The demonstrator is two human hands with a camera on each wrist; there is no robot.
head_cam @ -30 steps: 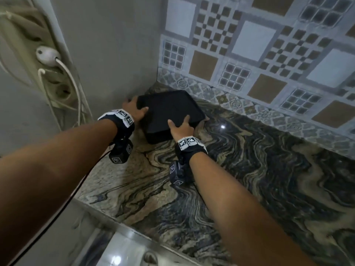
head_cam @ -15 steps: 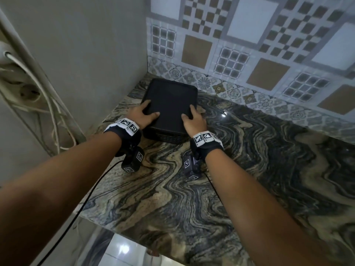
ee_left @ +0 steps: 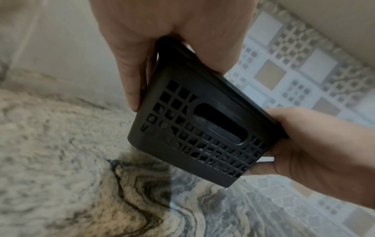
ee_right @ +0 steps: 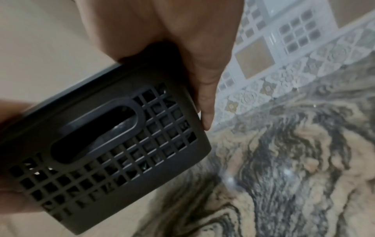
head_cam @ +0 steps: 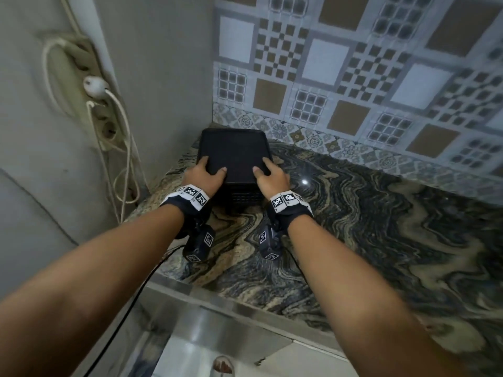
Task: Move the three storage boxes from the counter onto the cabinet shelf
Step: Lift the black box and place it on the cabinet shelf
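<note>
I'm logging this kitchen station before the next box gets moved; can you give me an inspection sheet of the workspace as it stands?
Surface: swirled dark-and-tan marble counter, glossy.
Job's things: one black lidded plastic storage box with lattice sides in the counter's corner; no other boxes or shelf in view.
Clutter: nothing seen.
Grippers: left hand and right hand grip the box's near corners, thumbs on the lid.
Cables: white cord plugged into a wall-hung power strip; black wrist-camera lead.
Surroundings: patterned tiled wall, plain grey wall.

Bare forearms, black wristbands (head_cam: 190,202) with checkered markers
</note>
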